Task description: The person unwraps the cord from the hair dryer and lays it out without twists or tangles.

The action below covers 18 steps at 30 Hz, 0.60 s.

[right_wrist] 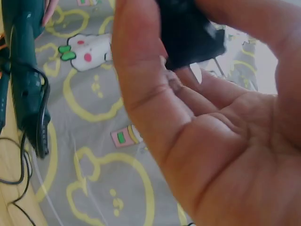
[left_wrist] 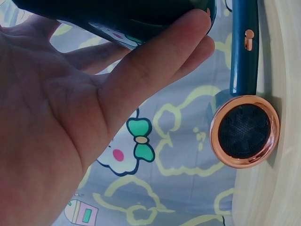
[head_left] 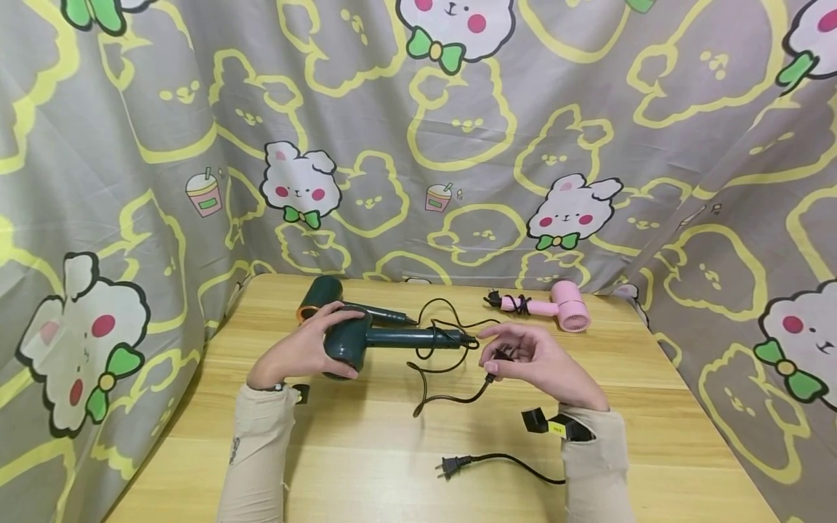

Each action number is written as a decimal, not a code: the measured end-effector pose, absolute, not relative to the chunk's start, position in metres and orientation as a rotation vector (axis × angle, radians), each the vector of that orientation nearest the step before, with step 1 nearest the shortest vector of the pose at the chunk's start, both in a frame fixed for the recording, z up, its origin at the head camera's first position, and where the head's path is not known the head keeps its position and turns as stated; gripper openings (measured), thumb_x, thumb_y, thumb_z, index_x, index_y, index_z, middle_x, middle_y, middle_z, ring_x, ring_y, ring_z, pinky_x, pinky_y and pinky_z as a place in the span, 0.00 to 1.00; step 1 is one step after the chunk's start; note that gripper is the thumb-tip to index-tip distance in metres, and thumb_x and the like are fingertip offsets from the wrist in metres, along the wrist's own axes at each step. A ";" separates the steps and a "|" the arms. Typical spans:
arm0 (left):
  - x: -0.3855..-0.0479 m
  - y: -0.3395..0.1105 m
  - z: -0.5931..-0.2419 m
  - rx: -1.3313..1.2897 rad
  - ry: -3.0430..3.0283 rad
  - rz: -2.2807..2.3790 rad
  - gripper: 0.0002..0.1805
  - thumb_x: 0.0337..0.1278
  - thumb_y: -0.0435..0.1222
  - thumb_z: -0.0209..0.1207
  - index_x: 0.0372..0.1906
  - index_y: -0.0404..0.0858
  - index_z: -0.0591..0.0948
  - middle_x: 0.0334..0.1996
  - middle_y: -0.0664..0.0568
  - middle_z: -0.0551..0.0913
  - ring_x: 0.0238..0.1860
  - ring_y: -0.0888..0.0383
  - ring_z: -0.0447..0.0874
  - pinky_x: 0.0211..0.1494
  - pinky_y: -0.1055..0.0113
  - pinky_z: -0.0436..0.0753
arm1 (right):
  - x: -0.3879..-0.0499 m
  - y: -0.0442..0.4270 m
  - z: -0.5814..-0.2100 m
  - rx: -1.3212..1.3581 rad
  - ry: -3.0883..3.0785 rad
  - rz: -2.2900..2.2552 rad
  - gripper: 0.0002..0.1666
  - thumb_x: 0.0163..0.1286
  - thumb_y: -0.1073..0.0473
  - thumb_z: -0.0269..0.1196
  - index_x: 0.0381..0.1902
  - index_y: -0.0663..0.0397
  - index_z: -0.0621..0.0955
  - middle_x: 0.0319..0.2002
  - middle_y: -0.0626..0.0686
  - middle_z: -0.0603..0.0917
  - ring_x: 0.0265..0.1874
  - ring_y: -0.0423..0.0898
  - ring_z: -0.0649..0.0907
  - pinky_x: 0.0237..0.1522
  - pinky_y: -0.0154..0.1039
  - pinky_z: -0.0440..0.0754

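In the head view my left hand (head_left: 304, 345) grips the barrel of a dark green hair dryer (head_left: 346, 345), thumb on the near side and fingers over the far side. Its handle (head_left: 405, 338) points right, with black cord looped around the end. My right hand (head_left: 536, 362) pinches a black plug (head_left: 500, 356) just right of the handle tip; a cord (head_left: 451, 398) hangs from it in a bend. The right wrist view shows the plug (right_wrist: 190, 35) close up between thumb and fingers, its metal prongs toward the palm.
A second dark green hair dryer (head_left: 320, 294) with a copper-coloured rim lies behind the held one. At the back right is a pink hair dryer (head_left: 569, 309), cord wound on its handle. Another black plug (head_left: 451, 465) lies in front on the wooden table (head_left: 366, 465). Patterned curtains (head_left: 366, 109) surround the table.
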State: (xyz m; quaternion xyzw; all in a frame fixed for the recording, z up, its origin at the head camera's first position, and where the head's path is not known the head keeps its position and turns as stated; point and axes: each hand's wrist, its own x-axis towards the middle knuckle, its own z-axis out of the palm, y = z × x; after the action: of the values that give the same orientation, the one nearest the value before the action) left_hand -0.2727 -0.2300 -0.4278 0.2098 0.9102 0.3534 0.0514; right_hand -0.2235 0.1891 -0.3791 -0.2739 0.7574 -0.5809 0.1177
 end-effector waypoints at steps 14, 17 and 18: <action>-0.272 -0.229 -0.427 0.658 2.779 1.085 0.55 0.29 0.56 0.85 0.72 0.59 0.74 0.81 0.42 0.55 0.72 0.32 0.68 0.61 0.41 0.79 | -0.238 0.201 -0.393 -0.495 2.486 -1.610 0.17 0.64 0.60 0.74 0.48 0.62 0.87 0.43 0.60 0.90 0.38 0.39 0.89 0.46 0.36 0.86; -0.272 -0.229 -0.426 0.655 2.775 1.092 0.55 0.29 0.57 0.84 0.72 0.59 0.73 0.81 0.42 0.55 0.71 0.32 0.68 0.61 0.41 0.79 | -0.241 0.201 -0.396 -0.463 2.544 -1.603 0.16 0.64 0.59 0.75 0.48 0.60 0.87 0.45 0.62 0.89 0.39 0.42 0.89 0.46 0.37 0.86; -0.272 -0.228 -0.426 0.652 2.773 1.096 0.55 0.28 0.57 0.85 0.72 0.59 0.74 0.81 0.43 0.55 0.72 0.32 0.68 0.61 0.42 0.79 | -0.242 0.201 -0.397 -0.454 2.563 -1.605 0.16 0.64 0.58 0.75 0.48 0.59 0.88 0.45 0.62 0.89 0.38 0.44 0.89 0.45 0.38 0.86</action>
State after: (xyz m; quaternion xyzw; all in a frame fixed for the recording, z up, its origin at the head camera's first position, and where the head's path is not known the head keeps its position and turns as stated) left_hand -0.2722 -0.2285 -0.4261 0.2132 0.9076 0.3588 0.0445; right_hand -0.2423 0.2009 -0.3965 -0.1483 0.8373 -0.5245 0.0419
